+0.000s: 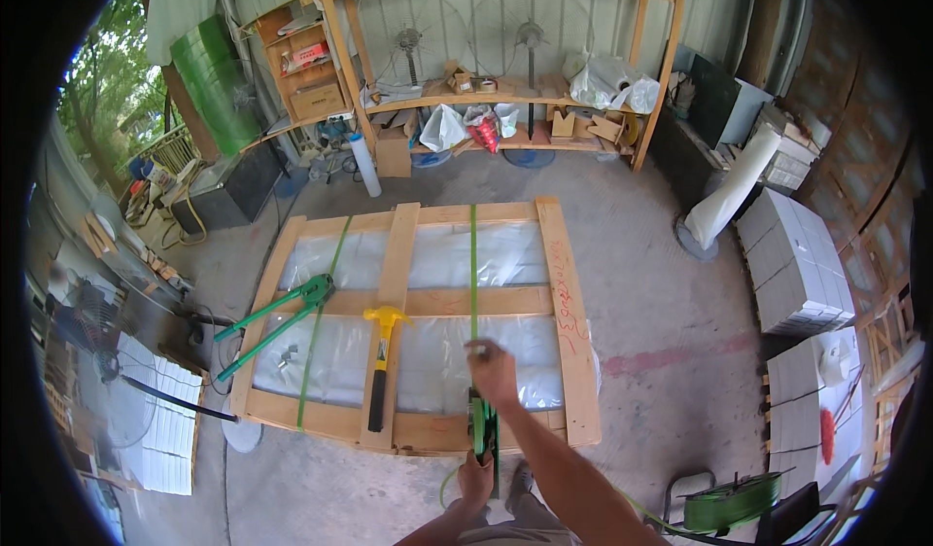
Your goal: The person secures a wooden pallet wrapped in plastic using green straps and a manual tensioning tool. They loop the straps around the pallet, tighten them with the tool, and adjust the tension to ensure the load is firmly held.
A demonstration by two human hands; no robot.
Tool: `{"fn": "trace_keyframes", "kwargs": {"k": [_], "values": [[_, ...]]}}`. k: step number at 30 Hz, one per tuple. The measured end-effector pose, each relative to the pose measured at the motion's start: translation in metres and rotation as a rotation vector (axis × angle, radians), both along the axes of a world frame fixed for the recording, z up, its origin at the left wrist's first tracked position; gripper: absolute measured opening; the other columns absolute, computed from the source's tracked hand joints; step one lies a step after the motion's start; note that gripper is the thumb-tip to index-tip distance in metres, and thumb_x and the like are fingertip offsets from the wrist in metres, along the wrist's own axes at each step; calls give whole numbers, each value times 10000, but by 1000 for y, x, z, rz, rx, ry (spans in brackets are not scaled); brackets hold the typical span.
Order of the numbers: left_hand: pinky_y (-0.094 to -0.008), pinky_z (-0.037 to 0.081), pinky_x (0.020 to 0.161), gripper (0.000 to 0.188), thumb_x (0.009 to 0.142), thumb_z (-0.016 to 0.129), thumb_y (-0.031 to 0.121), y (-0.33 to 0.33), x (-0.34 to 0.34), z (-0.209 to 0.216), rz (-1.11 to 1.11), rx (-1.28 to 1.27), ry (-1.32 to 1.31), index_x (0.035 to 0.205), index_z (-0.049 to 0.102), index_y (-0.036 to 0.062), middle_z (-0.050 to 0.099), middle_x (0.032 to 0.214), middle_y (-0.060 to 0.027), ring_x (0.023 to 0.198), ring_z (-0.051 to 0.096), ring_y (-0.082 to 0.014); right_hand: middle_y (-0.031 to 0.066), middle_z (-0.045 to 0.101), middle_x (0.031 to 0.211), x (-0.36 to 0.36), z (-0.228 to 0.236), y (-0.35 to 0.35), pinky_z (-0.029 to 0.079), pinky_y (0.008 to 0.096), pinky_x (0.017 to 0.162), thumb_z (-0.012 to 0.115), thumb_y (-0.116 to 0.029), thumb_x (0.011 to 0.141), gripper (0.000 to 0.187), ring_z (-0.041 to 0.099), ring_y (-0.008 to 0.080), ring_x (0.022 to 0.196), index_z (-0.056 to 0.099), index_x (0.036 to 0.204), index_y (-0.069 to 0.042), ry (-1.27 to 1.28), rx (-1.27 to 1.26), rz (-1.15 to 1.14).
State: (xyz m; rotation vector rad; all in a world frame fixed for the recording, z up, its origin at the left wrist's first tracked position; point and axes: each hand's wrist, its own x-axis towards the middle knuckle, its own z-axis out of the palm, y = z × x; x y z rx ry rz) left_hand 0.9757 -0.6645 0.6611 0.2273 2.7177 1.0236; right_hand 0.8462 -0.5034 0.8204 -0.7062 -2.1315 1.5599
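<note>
The left hand (474,478) wraps a long green metal strapping tool (483,424) at the slatted pale-wood crate (447,303)'s near edge; right hand (493,376) curled, contents unclear. Concrete floor (671,245), corrugated wall (612,31).

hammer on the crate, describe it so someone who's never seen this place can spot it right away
Find the wooden crate in the middle of the floor. Along its middle near-to-far slat lies the hammer, head at the far end. Its yellow head and black grip set it apart from the green two-handled tool to its left.
</note>
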Motion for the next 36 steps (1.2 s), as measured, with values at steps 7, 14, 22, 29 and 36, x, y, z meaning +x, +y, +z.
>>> {"fn": "trace_keyframes", "kwargs": {"k": [7, 14, 22, 29, 36], "values": [[-534, 456, 596, 363, 859, 534, 381, -9, -3, -10, -37, -20, -99, 931, 523, 25, 606, 663, -233, 671, 600, -437, 124, 633, 736, 66, 15, -60, 478, 299, 626, 585, -141, 863, 165, 611, 174, 664, 623, 915, 12, -18, -75, -21], [-532, 460, 596, 353, 860, 518, 365, -4, -5, -5, -122, 73, -79, 970, 514, 29, 607, 658, -228, 650, 601, -427, 125, 609, 705, 110, -6, -73, 485, 321, 628, 560, -62, 840, 90, 610, 191, 666, 626, 864, -7, 16, 213, 24], [-550, 456, 617, 424, 873, 503, 436, -10, -26, 10, -182, 31, -153, 974, 516, 24, 612, 702, -255, 695, 599, -448, -3, 517, 606, 22, 10, -32, 355, 223, 513, 538, -133, 833, 182, 457, 61, 563, 628, 869, 20, 14, -246, -25], [-334, 474, 630, 389, 971, 374, 384, -88, -105, 7, -377, 713, -357, 1022, 561, 47, 612, 841, -96, 759, 593, -194, 84, 639, 914, 157, 2, -61, 464, 308, 824, 534, -295, 889, 339, 598, 190, 889, 607, 1023, 8, 229, -744, 72], [-451, 448, 825, 406, 863, 543, 349, -123, -215, 47, -8, -266, 435, 1095, 527, 17, 558, 1026, -182, 945, 555, -385, 73, 601, 727, 350, -95, -51, 536, 330, 617, 576, -196, 856, 196, 615, 194, 643, 602, 924, -14, 15, -852, -684]]}}
